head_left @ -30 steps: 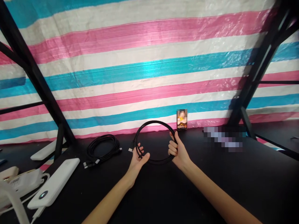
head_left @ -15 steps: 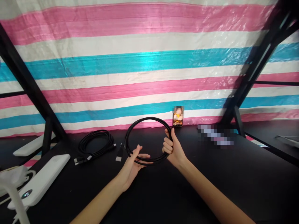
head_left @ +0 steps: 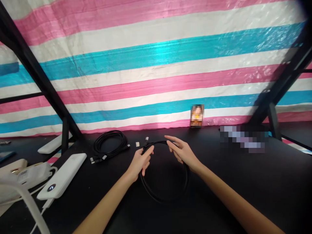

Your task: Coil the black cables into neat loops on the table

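Note:
A black cable [head_left: 163, 201] wound into a ring is between my two hands, low over the dark table. My left hand [head_left: 141, 164] is closed around the ring's upper left side, with the thumb on top. Just beyond that hand, the cable's light-coloured connector ends [head_left: 137, 144] stick out. My right hand [head_left: 186, 155] is on the upper right side of the ring. Its index finger points out past the cable, its thumb and lower fingers are around it, and the grip looks loose. Part of the ring is hidden behind this hand.
A second coiled black cable [head_left: 110, 152] lies left of my hands. Closer on the left are a white power bank [head_left: 65, 175] with a cord and a white adapter [head_left: 34, 175]. A propped-up phone [head_left: 197, 116] and a blurred item [head_left: 241, 138] stand toward the back right. Black frame legs [head_left: 41, 78] flank the table.
The cable ring has come down and nearer, from a raised tilt to lying flatter. My left hand has moved up to its connector end. My right hand has loosened from a fist, index finger extended.

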`<state>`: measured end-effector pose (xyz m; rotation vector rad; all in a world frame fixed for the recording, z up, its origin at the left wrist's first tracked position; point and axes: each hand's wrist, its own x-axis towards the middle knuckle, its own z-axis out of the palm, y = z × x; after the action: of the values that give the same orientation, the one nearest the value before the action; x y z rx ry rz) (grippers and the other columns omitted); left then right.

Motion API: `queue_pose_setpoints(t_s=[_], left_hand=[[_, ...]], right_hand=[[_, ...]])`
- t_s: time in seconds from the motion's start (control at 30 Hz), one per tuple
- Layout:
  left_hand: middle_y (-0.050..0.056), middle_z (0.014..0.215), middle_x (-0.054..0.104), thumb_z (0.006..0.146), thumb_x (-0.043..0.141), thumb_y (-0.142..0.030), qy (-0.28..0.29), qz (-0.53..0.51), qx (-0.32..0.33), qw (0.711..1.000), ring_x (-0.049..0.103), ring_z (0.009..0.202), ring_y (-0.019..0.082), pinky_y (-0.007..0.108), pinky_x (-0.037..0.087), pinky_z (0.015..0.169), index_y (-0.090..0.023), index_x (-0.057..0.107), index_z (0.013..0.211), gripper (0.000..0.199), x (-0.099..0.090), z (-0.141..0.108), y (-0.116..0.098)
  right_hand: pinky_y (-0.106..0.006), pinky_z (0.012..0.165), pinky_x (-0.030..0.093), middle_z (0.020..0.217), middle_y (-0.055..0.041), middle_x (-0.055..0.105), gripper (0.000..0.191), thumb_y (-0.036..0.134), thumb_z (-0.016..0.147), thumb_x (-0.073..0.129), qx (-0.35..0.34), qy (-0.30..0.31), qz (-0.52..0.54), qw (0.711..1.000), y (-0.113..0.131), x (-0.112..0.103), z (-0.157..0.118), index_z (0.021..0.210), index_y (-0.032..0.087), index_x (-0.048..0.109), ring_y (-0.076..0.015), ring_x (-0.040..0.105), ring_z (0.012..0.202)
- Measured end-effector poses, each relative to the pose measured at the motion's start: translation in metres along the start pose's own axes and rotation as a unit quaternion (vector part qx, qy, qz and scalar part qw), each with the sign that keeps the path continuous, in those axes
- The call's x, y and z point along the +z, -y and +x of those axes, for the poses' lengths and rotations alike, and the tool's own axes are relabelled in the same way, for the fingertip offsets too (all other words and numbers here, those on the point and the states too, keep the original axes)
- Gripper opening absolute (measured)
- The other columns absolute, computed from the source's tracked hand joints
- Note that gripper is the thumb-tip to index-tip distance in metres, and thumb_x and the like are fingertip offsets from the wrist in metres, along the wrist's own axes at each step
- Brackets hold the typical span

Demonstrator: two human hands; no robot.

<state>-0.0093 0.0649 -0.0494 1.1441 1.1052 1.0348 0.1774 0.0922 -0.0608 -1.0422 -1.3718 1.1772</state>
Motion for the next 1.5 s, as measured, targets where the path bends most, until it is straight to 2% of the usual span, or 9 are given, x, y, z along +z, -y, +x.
queue_pose_setpoints(t_s=[0.37,0.57,0.77,0.93,1.03,1.13,1.23,1.33,1.5], left_hand=[[-0.012,0.032,0.029,0.077,0.051,-0.063,0.130,-0.022,-0.086,0.988,0.025,0.021,0.003,0.015,0.019,0.027,-0.016,0.057,0.068,0.048,-0.006,-0.002,0.008],[-0.011,0.029,0.023,0.080,0.051,-0.060,0.070,-0.110,-0.061,0.990,0.020,0.021,0.003,0.018,0.012,0.028,-0.017,0.046,0.057,0.048,-0.014,0.008,0.002],[-0.012,0.034,0.021,0.080,0.041,-0.067,-0.050,-0.221,0.060,0.972,0.015,0.026,0.005,0.020,0.015,0.030,-0.022,0.025,0.060,0.052,-0.023,0.012,-0.006],[-0.012,0.041,0.019,0.076,0.045,-0.071,-0.085,-0.216,0.112,0.966,0.016,0.033,0.005,0.018,0.021,0.035,-0.022,0.024,0.061,0.055,-0.017,0.013,0.003],[-0.011,0.043,0.021,0.079,0.042,-0.069,-0.084,-0.167,0.132,0.973,0.024,0.037,0.006,0.019,0.026,0.039,-0.022,0.030,0.062,0.052,-0.009,0.012,0.007],[-0.007,0.048,0.038,0.082,0.045,-0.062,-0.071,-0.084,0.158,0.981,0.042,0.049,0.009,0.021,0.039,0.055,-0.021,0.039,0.061,0.047,0.002,0.007,0.012],[0.000,0.075,0.058,0.072,0.065,-0.053,-0.048,-0.012,0.183,0.982,0.055,0.075,0.014,0.028,0.044,0.080,-0.020,0.053,0.075,0.036,0.011,0.001,0.020],[0.009,0.110,0.058,0.058,0.079,-0.043,0.004,0.114,0.202,0.973,0.053,0.108,0.026,0.041,0.038,0.097,-0.019,0.057,0.102,0.054,0.012,-0.006,0.029],[0.015,0.138,0.041,0.086,0.052,-0.039,0.068,0.449,0.303,0.838,0.036,0.130,0.029,0.049,0.031,0.106,-0.020,0.037,0.131,0.051,0.002,-0.008,0.033]], right_hand=[[-0.019,0.035,0.017,0.051,0.0066,0.035,0.041,0.048,0.084,0.051,-0.001,0.144,-0.099,0.985,0.004,0.005,-0.008,0.096,0.014,0.071,-0.0030,0.026,0.038],[-0.018,0.033,0.026,0.056,0.0080,0.044,0.043,0.048,0.081,0.056,0.047,0.113,-0.056,0.991,0.001,0.009,-0.008,0.112,0.019,0.059,-0.0036,0.036,0.034],[-0.019,0.050,0.048,0.058,0.0022,0.059,0.030,0.034,0.076,0.064,0.111,0.085,0.013,0.990,0.001,0.014,-0.008,0.096,0.014,0.059,-0.0104,0.060,0.054],[-0.020,0.035,0.045,0.069,-0.0013,0.066,0.029,0.036,0.076,0.063,0.206,0.126,-0.025,0.970,-0.001,0.019,-0.013,0.096,0.017,0.055,-0.0120,0.060,0.044],[-0.015,0.027,0.030,0.054,-0.0008,0.063,0.024,0.037,0.079,0.060,0.188,0.139,-0.086,0.968,-0.002,0.009,-0.009,0.083,0.014,0.059,-0.0046,0.042,0.027],[-0.013,0.026,0.016,0.037,0.0067,0.044,0.026,0.037,0.078,0.060,0.163,0.046,-0.055,0.984,-0.004,-0.007,0.002,0.068,0.013,0.058,-0.0005,0.027,0.024],[-0.013,0.028,0.014,0.040,0.0107,0.033,0.021,0.033,0.074,0.064,0.170,-0.057,0.052,0.982,-0.007,-0.024,0.015,0.068,0.012,0.061,0.0007,0.023,0.028],[-0.013,0.029,0.015,0.046,0.0088,0.038,0.019,0.029,0.075,0.062,0.187,-0.068,0.093,0.976,-0.009,-0.038,0.023,0.079,0.011,0.068,0.0012,0.024,0.030],[-0.014,0.028,0.016,0.052,0.0058,0.047,0.020,0.028,0.076,0.063,0.204,-0.055,0.073,0.975,-0.011,-0.053,0.027,0.084,0.011,0.071,0.0013,0.027,0.032]])
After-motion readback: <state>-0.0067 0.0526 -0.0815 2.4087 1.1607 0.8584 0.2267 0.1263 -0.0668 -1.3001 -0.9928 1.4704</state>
